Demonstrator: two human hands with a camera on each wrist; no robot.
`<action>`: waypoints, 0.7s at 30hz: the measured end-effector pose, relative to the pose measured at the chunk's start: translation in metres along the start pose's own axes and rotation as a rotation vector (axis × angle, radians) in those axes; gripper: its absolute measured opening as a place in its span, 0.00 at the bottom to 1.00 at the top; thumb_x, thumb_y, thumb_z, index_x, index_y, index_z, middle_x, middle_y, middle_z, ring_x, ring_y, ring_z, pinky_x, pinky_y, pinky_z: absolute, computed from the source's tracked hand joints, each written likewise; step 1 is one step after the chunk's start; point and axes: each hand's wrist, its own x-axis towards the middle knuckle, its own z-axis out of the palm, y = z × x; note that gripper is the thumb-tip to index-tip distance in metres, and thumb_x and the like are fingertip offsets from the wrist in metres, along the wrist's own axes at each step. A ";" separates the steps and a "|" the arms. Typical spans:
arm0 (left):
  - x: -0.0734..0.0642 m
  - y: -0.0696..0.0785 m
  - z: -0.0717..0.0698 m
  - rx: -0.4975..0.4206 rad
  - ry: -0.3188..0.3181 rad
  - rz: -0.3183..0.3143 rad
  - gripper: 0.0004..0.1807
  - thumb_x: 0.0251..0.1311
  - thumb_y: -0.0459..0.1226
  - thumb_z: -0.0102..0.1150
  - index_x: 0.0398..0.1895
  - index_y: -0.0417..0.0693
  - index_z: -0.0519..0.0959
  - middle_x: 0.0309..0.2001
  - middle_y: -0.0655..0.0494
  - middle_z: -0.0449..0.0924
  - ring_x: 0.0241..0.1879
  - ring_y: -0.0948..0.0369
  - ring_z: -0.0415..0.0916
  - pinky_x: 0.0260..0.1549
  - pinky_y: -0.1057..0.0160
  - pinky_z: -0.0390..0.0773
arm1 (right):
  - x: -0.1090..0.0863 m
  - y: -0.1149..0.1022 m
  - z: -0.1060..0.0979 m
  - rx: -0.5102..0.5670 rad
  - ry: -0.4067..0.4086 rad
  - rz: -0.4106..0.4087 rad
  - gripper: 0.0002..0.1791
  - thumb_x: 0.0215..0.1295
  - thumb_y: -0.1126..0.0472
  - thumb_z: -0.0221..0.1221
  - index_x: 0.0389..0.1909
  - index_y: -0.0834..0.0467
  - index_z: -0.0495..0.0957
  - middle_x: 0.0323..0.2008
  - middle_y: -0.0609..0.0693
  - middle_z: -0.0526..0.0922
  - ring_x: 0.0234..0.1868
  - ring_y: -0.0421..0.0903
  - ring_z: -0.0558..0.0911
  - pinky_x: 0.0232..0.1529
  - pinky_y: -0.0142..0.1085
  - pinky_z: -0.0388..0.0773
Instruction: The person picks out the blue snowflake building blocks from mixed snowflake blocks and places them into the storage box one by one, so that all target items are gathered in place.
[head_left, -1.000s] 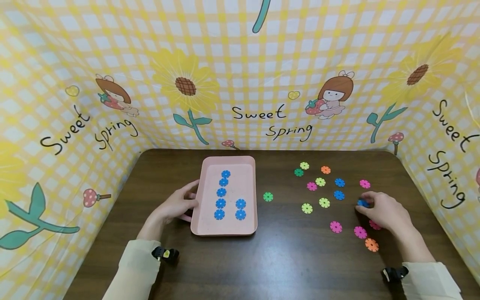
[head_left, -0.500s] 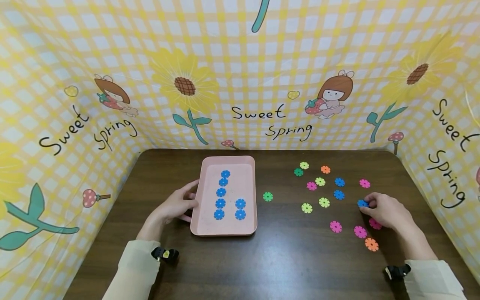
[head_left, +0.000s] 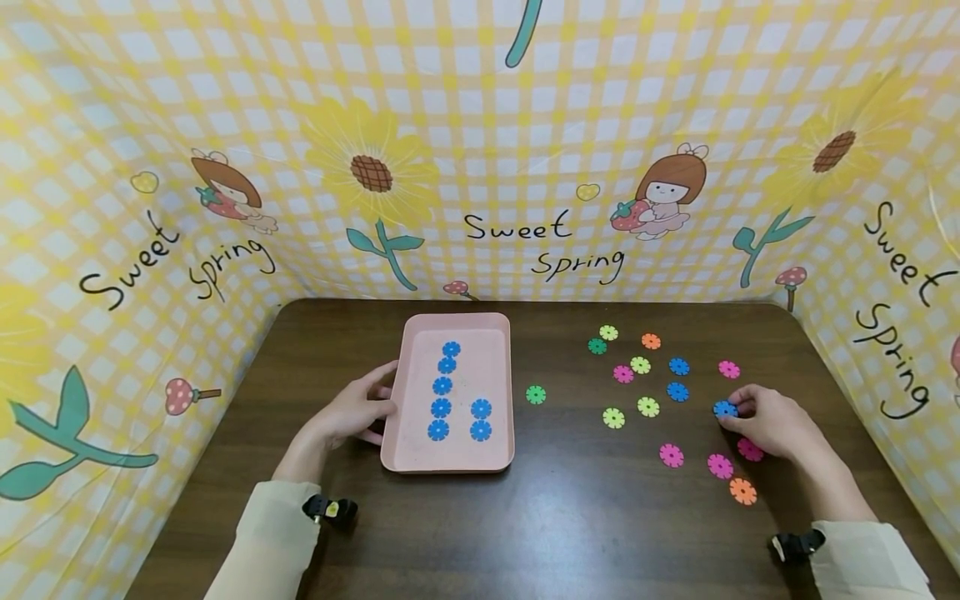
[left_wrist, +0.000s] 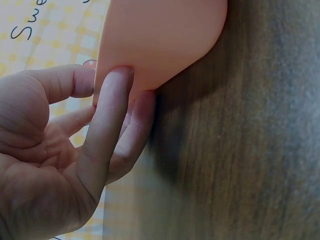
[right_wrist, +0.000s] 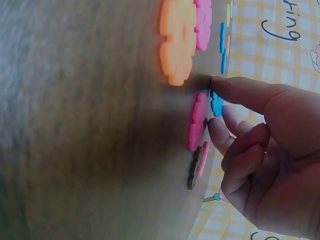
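My left hand (head_left: 351,410) holds the left side of a pink tray (head_left: 495,454); in the left wrist view its fingers (left_wrist: 111,115) lie against the tray's outer wall (left_wrist: 165,35). Blue notched snowflake discs lie in the tray: several in a left column, two in a right one, with one disc (head_left: 481,408) at its top. On the right, my right hand (head_left: 772,421) pinches the edge of a blue snowflake disc (head_left: 724,408) on the table. In the right wrist view, thumb and fingertips meet at that blue disc (right_wrist: 216,103).
Loose discs lie around the right hand: two blue, with one disc (head_left: 678,392) nearest, plus pink (head_left: 671,455), orange (head_left: 742,491), yellow-green (head_left: 613,417) and green (head_left: 536,395). A dark disc (right_wrist: 194,170) shows beyond the pink in the right wrist view. Patterned cloth (head_left: 525,167) surrounds the table.
My right hand has shifted slightly right, and more of the blue disc at its fingertips shows. The left hand and the tray stay in place.
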 end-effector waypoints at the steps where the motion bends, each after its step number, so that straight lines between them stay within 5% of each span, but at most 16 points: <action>1: 0.000 0.000 0.000 -0.001 0.001 0.000 0.43 0.68 0.31 0.55 0.84 0.56 0.52 0.62 0.34 0.68 0.50 0.47 0.80 0.33 0.47 0.88 | 0.000 -0.001 0.000 0.006 0.006 -0.006 0.26 0.66 0.50 0.68 0.50 0.69 0.76 0.44 0.64 0.84 0.45 0.63 0.82 0.45 0.60 0.76; 10: 0.002 -0.003 0.002 -0.011 0.009 0.007 0.45 0.66 0.30 0.55 0.85 0.56 0.51 0.62 0.34 0.69 0.49 0.48 0.82 0.31 0.47 0.88 | -0.001 -0.007 0.002 0.029 0.061 -0.080 0.14 0.70 0.56 0.64 0.48 0.62 0.80 0.38 0.52 0.87 0.33 0.46 0.81 0.32 0.41 0.74; 21: 0.001 -0.002 0.001 -0.008 0.007 0.008 0.44 0.67 0.30 0.55 0.85 0.56 0.51 0.62 0.34 0.69 0.49 0.48 0.81 0.32 0.47 0.88 | -0.007 -0.039 0.000 0.051 0.146 -0.190 0.12 0.72 0.58 0.63 0.50 0.59 0.85 0.41 0.53 0.88 0.46 0.60 0.84 0.41 0.53 0.78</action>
